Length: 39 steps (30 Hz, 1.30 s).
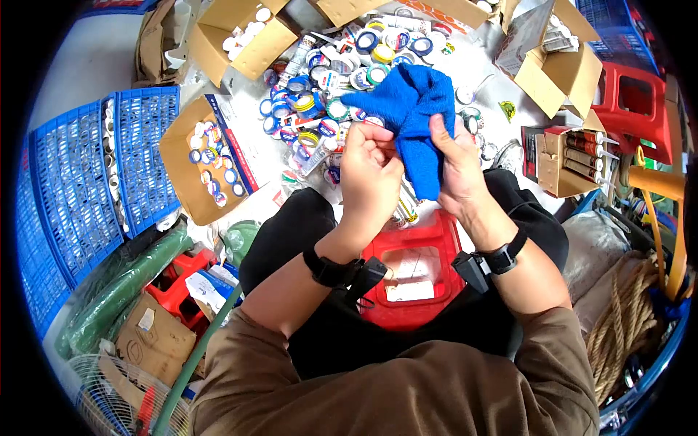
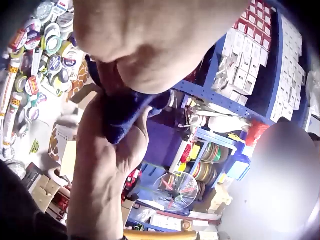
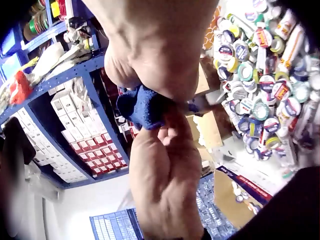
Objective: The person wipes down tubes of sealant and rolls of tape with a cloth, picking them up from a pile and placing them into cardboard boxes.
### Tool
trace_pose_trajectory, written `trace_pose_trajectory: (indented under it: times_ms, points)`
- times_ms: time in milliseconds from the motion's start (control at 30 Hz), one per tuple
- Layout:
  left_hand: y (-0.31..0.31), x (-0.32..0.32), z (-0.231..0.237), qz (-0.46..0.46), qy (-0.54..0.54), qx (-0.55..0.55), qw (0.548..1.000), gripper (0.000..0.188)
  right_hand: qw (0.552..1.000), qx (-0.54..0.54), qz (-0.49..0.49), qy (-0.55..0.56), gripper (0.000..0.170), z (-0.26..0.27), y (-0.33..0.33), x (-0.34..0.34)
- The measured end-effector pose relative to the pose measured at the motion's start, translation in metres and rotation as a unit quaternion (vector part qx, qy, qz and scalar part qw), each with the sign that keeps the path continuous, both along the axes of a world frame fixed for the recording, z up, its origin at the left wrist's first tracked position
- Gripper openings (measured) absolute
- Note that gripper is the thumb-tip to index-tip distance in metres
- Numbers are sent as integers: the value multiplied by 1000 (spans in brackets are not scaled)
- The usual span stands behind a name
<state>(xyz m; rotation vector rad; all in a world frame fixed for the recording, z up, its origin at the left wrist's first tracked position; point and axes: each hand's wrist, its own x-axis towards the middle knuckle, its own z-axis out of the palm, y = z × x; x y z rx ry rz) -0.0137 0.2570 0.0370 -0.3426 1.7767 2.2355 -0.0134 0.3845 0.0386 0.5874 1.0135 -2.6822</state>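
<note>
A fuzzy blue cloth (image 1: 418, 102) is bunched between both hands, above a pile of tape rolls (image 1: 327, 87). My left hand (image 1: 372, 171) has its fingers curled and pinches the cloth's left edge. On the other side my right hand (image 1: 459, 167) grips the cloth, thumb lying over its front, and a fold hangs down between the hands. In the left wrist view the dark blue cloth (image 2: 122, 117) shows between the two hands. From the right wrist, part of the cloth (image 3: 145, 107) sticks out past the fingers, most of which are hidden.
A red plastic stool (image 1: 414, 316) stands between the knees. Open cardboard boxes surround the pile, one with tape rolls (image 1: 193, 174) at left, another with sealant tubes (image 1: 571, 156) at right. Blue crates (image 1: 87, 182) line the left; a coil of rope (image 1: 625, 320) lies at right.
</note>
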Motion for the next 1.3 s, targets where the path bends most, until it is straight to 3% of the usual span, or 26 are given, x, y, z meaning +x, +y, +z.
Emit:
trace_pose_trajectory:
  times_ms: [67, 100, 133, 200, 267, 300, 400, 467, 500, 533, 600, 633, 733, 867, 933, 1033, 1100, 1133, 1200, 1300]
  points:
    - [1, -2, -10, 4, 22, -44, 999, 28, 999, 20, -22, -41, 36, -3, -8, -10]
    - [3, -5, -4, -42, 10, -129, 991, 32, 999, 20, -21, -40, 36, -2, -11, -12]
    - [2, -7, -5, -44, 11, -127, 991, 32, 999, 8, -28, -41, 40, -2, -13, -15]
    - [0, -10, -4, -125, 108, -200, 966, 36, 998, -2, -35, -45, 45, -5, -12, -19]
    - [3, -9, 5, -127, 93, -172, 972, 44, 996, -68, -43, -41, 53, -12, -6, -21]
    - [2, -9, 4, -128, 115, -147, 974, 47, 1000, 24, -3, -17, 55, -12, -5, -22]
    - [-1, -11, 6, -139, 147, -133, 970, 60, 1000, -18, -16, -5, 50, -17, -5, -25]
    - [-2, -14, 12, -3, 21, 113, 993, 68, 999, -40, -26, 3, 48, -16, -3, -29]
    - [-2, -20, 18, -1, 57, 19, 998, 80, 1000, -25, -16, -9, 46, -12, 0, -32]
    - [-5, -25, 14, 3, 131, -80, 988, 73, 1000, -8, -5, -21, 44, -9, 4, -34]
    - [-17, -38, 21, -73, 271, -279, 918, 51, 1000, 12, 0, -16, 37, -6, 0, -25]
    - [-17, -41, 22, -94, 306, -320, 892, 26, 998, 48, 16, -23, 34, -14, -1, -19]
    - [-13, -43, 12, -149, 257, -323, 898, 25, 990, 134, 43, 16, 33, -33, -11, -5]
    - [-10, -36, 11, -169, 181, -281, 927, 42, 988, 152, 31, -8, 39, -31, -9, -4]
    - [-7, -33, 9, -157, 200, -254, 933, 41, 971, 237, 42, 5, 45, -39, -5, -3]
    - [-5, -28, 11, -173, 215, -287, 918, 40, 967, 249, 35, -46, 51, -26, -5, -7]
    - [-3, -25, 7, -159, 116, -232, 953, 42, 978, 198, 45, -57, 44, -24, -4, -7]
    - [-2, -26, 5, -157, 118, -232, 953, 42, 977, 199, 46, -55, 44, -25, -3, -6]
    - [-2, -27, 3, -123, 62, -178, 974, 47, 993, 103, 53, -4, 37, -29, -4, -3]
    - [-5, -33, 0, -94, 46, -140, 985, 50, 996, 40, 64, 45, 46, -27, -7, -5]
